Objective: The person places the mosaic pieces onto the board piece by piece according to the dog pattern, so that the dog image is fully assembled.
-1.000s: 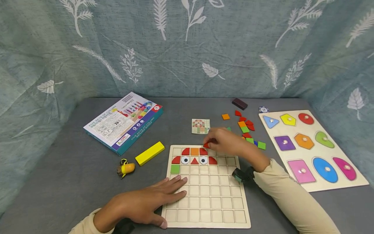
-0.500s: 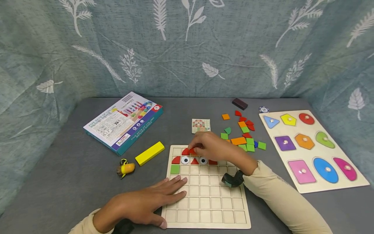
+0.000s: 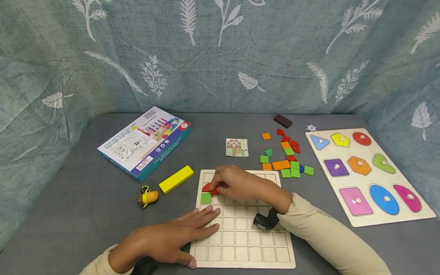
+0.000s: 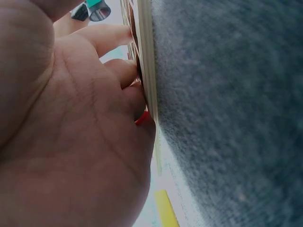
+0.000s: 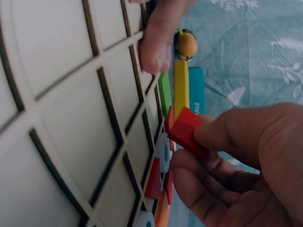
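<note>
My right hand pinches a small red tile between thumb and fingers. It is over the upper left of a wooden grid board, close to a green square tile and a red quarter-round tile. In the right wrist view, a round eye tile and another red tile sit in the board just beyond the pinched one. The right hand covers most of the set tiles in the head view. My left hand lies with fingers spread on the board's lower left edge.
Loose green, orange and red tiles lie beyond the board's right corner. A small pattern card lies behind it. Left are a yellow block, a small toy and a box. A shape puzzle board lies right.
My right hand has carried the red tile from the board's top edge leftward and nearer, to beside the green tile. The left hand has stayed in place.
</note>
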`<action>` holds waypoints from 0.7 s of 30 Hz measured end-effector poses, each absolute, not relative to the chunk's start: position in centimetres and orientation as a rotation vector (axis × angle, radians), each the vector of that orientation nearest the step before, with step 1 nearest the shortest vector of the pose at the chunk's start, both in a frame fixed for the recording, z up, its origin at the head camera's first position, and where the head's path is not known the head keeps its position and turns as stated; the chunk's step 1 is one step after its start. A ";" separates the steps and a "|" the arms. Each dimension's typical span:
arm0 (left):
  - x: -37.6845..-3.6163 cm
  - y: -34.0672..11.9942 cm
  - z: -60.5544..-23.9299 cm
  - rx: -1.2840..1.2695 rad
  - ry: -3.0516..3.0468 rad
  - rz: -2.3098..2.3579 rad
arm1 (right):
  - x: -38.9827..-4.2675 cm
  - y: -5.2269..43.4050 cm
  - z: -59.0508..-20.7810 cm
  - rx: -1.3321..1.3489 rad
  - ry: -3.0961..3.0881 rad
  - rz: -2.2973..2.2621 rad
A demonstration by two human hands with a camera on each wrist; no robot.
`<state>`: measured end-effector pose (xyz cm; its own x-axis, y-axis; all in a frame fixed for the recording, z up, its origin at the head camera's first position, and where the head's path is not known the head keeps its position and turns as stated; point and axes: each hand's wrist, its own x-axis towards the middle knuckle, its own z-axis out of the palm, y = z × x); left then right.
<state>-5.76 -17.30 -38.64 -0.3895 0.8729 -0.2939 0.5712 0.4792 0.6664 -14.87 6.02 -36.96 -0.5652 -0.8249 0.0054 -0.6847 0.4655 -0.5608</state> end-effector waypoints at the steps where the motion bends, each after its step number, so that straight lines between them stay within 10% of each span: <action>1: -5.8 -17.3 -38.6 1.179 2.100 0.625 | -14.8 6.0 -37.0 -1.290 2.451 -0.762; 21: -5.8 -17.1 -38.4 1.155 2.096 0.623 | -14.7 6.0 -37.3 -1.351 2.393 -0.694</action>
